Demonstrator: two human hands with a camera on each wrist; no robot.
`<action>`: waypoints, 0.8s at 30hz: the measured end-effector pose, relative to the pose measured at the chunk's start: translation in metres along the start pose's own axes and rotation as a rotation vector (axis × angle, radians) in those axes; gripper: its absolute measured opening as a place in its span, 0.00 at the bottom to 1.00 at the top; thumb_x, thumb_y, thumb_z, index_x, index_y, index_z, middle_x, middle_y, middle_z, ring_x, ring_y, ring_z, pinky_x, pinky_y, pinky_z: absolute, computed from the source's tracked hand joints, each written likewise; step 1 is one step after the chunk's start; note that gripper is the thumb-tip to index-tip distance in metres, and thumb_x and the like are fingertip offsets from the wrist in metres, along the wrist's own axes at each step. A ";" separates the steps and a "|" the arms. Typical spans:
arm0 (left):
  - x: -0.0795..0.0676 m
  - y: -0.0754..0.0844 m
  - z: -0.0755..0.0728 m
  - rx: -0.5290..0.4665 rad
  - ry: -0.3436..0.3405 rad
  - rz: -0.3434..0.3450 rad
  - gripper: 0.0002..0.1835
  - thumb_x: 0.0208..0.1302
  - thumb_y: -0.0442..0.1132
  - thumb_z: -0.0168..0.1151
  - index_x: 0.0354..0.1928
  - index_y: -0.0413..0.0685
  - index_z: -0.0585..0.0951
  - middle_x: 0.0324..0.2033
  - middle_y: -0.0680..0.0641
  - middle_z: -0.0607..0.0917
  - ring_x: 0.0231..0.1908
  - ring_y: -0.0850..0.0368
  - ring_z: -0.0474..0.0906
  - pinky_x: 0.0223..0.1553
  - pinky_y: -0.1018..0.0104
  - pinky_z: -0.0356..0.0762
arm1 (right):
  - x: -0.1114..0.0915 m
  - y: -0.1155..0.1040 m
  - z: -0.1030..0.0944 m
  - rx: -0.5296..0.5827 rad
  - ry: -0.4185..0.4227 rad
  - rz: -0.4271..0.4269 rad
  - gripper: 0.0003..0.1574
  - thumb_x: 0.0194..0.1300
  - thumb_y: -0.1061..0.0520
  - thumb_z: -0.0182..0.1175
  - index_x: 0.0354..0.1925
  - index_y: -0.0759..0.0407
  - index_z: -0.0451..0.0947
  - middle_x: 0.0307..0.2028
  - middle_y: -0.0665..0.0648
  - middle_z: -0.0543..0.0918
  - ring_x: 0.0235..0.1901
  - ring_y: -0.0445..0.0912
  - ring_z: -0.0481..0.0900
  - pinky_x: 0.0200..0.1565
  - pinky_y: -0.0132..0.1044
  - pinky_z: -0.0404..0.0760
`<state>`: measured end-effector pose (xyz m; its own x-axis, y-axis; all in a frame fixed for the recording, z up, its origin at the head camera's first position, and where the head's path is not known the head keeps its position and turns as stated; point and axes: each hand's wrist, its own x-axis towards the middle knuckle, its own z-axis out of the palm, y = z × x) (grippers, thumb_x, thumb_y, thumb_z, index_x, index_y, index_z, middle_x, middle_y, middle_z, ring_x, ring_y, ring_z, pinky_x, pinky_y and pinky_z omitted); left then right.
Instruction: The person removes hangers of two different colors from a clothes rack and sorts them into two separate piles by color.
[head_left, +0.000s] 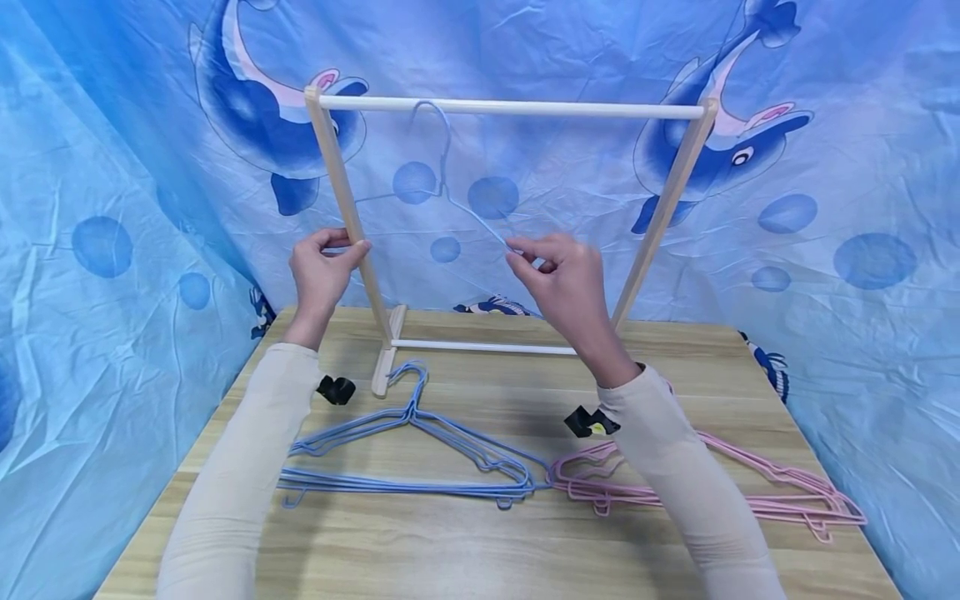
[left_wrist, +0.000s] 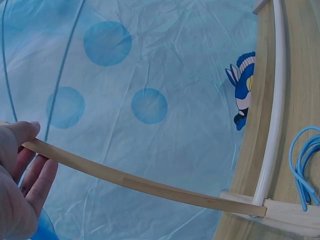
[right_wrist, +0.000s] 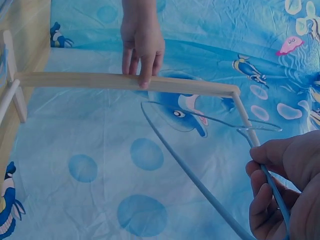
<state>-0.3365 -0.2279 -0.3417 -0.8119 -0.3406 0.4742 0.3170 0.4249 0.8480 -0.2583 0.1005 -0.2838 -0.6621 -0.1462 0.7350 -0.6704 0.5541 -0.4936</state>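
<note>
A wooden rack with a white top rail (head_left: 562,108) stands on the table. My left hand (head_left: 321,265) grips its left wooden post (head_left: 335,167), with thumb and fingers on either side, as the left wrist view also shows. A blue wire hanger (head_left: 480,218) is up at the rack, its hook at the top rail, left of the middle. My right hand (head_left: 562,279) pinches the hanger's right shoulder. In the right wrist view the hook (right_wrist: 267,125) crosses the rail; whether it bears the hanger's weight I cannot tell.
Several blue hangers (head_left: 412,486) lie stacked on the table in front of the rack. A stack of pink hangers (head_left: 787,504) lies to their right, partly behind my right sleeve, and the two stacks meet. A blue dolphin-print cloth (head_left: 862,125) surrounds the table.
</note>
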 end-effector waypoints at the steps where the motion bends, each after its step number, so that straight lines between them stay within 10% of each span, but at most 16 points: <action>1: 0.000 0.000 0.000 -0.002 0.000 0.000 0.18 0.64 0.45 0.73 0.50 0.41 0.87 0.44 0.41 0.87 0.33 0.71 0.83 0.37 0.76 0.82 | -0.002 0.002 0.000 -0.003 -0.002 0.002 0.11 0.69 0.57 0.68 0.47 0.57 0.90 0.29 0.54 0.86 0.17 0.43 0.70 0.22 0.34 0.69; 24: 0.000 0.001 -0.001 -0.009 -0.013 -0.004 0.18 0.64 0.46 0.73 0.50 0.42 0.87 0.44 0.43 0.87 0.34 0.69 0.84 0.38 0.75 0.82 | -0.040 0.034 -0.016 -0.044 -0.055 0.028 0.08 0.66 0.58 0.70 0.43 0.56 0.92 0.27 0.52 0.86 0.18 0.42 0.70 0.22 0.31 0.70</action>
<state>-0.3355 -0.2282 -0.3409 -0.8195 -0.3316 0.4674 0.3175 0.4162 0.8520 -0.2494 0.1383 -0.3229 -0.6984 -0.1746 0.6941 -0.6371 0.5936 -0.4917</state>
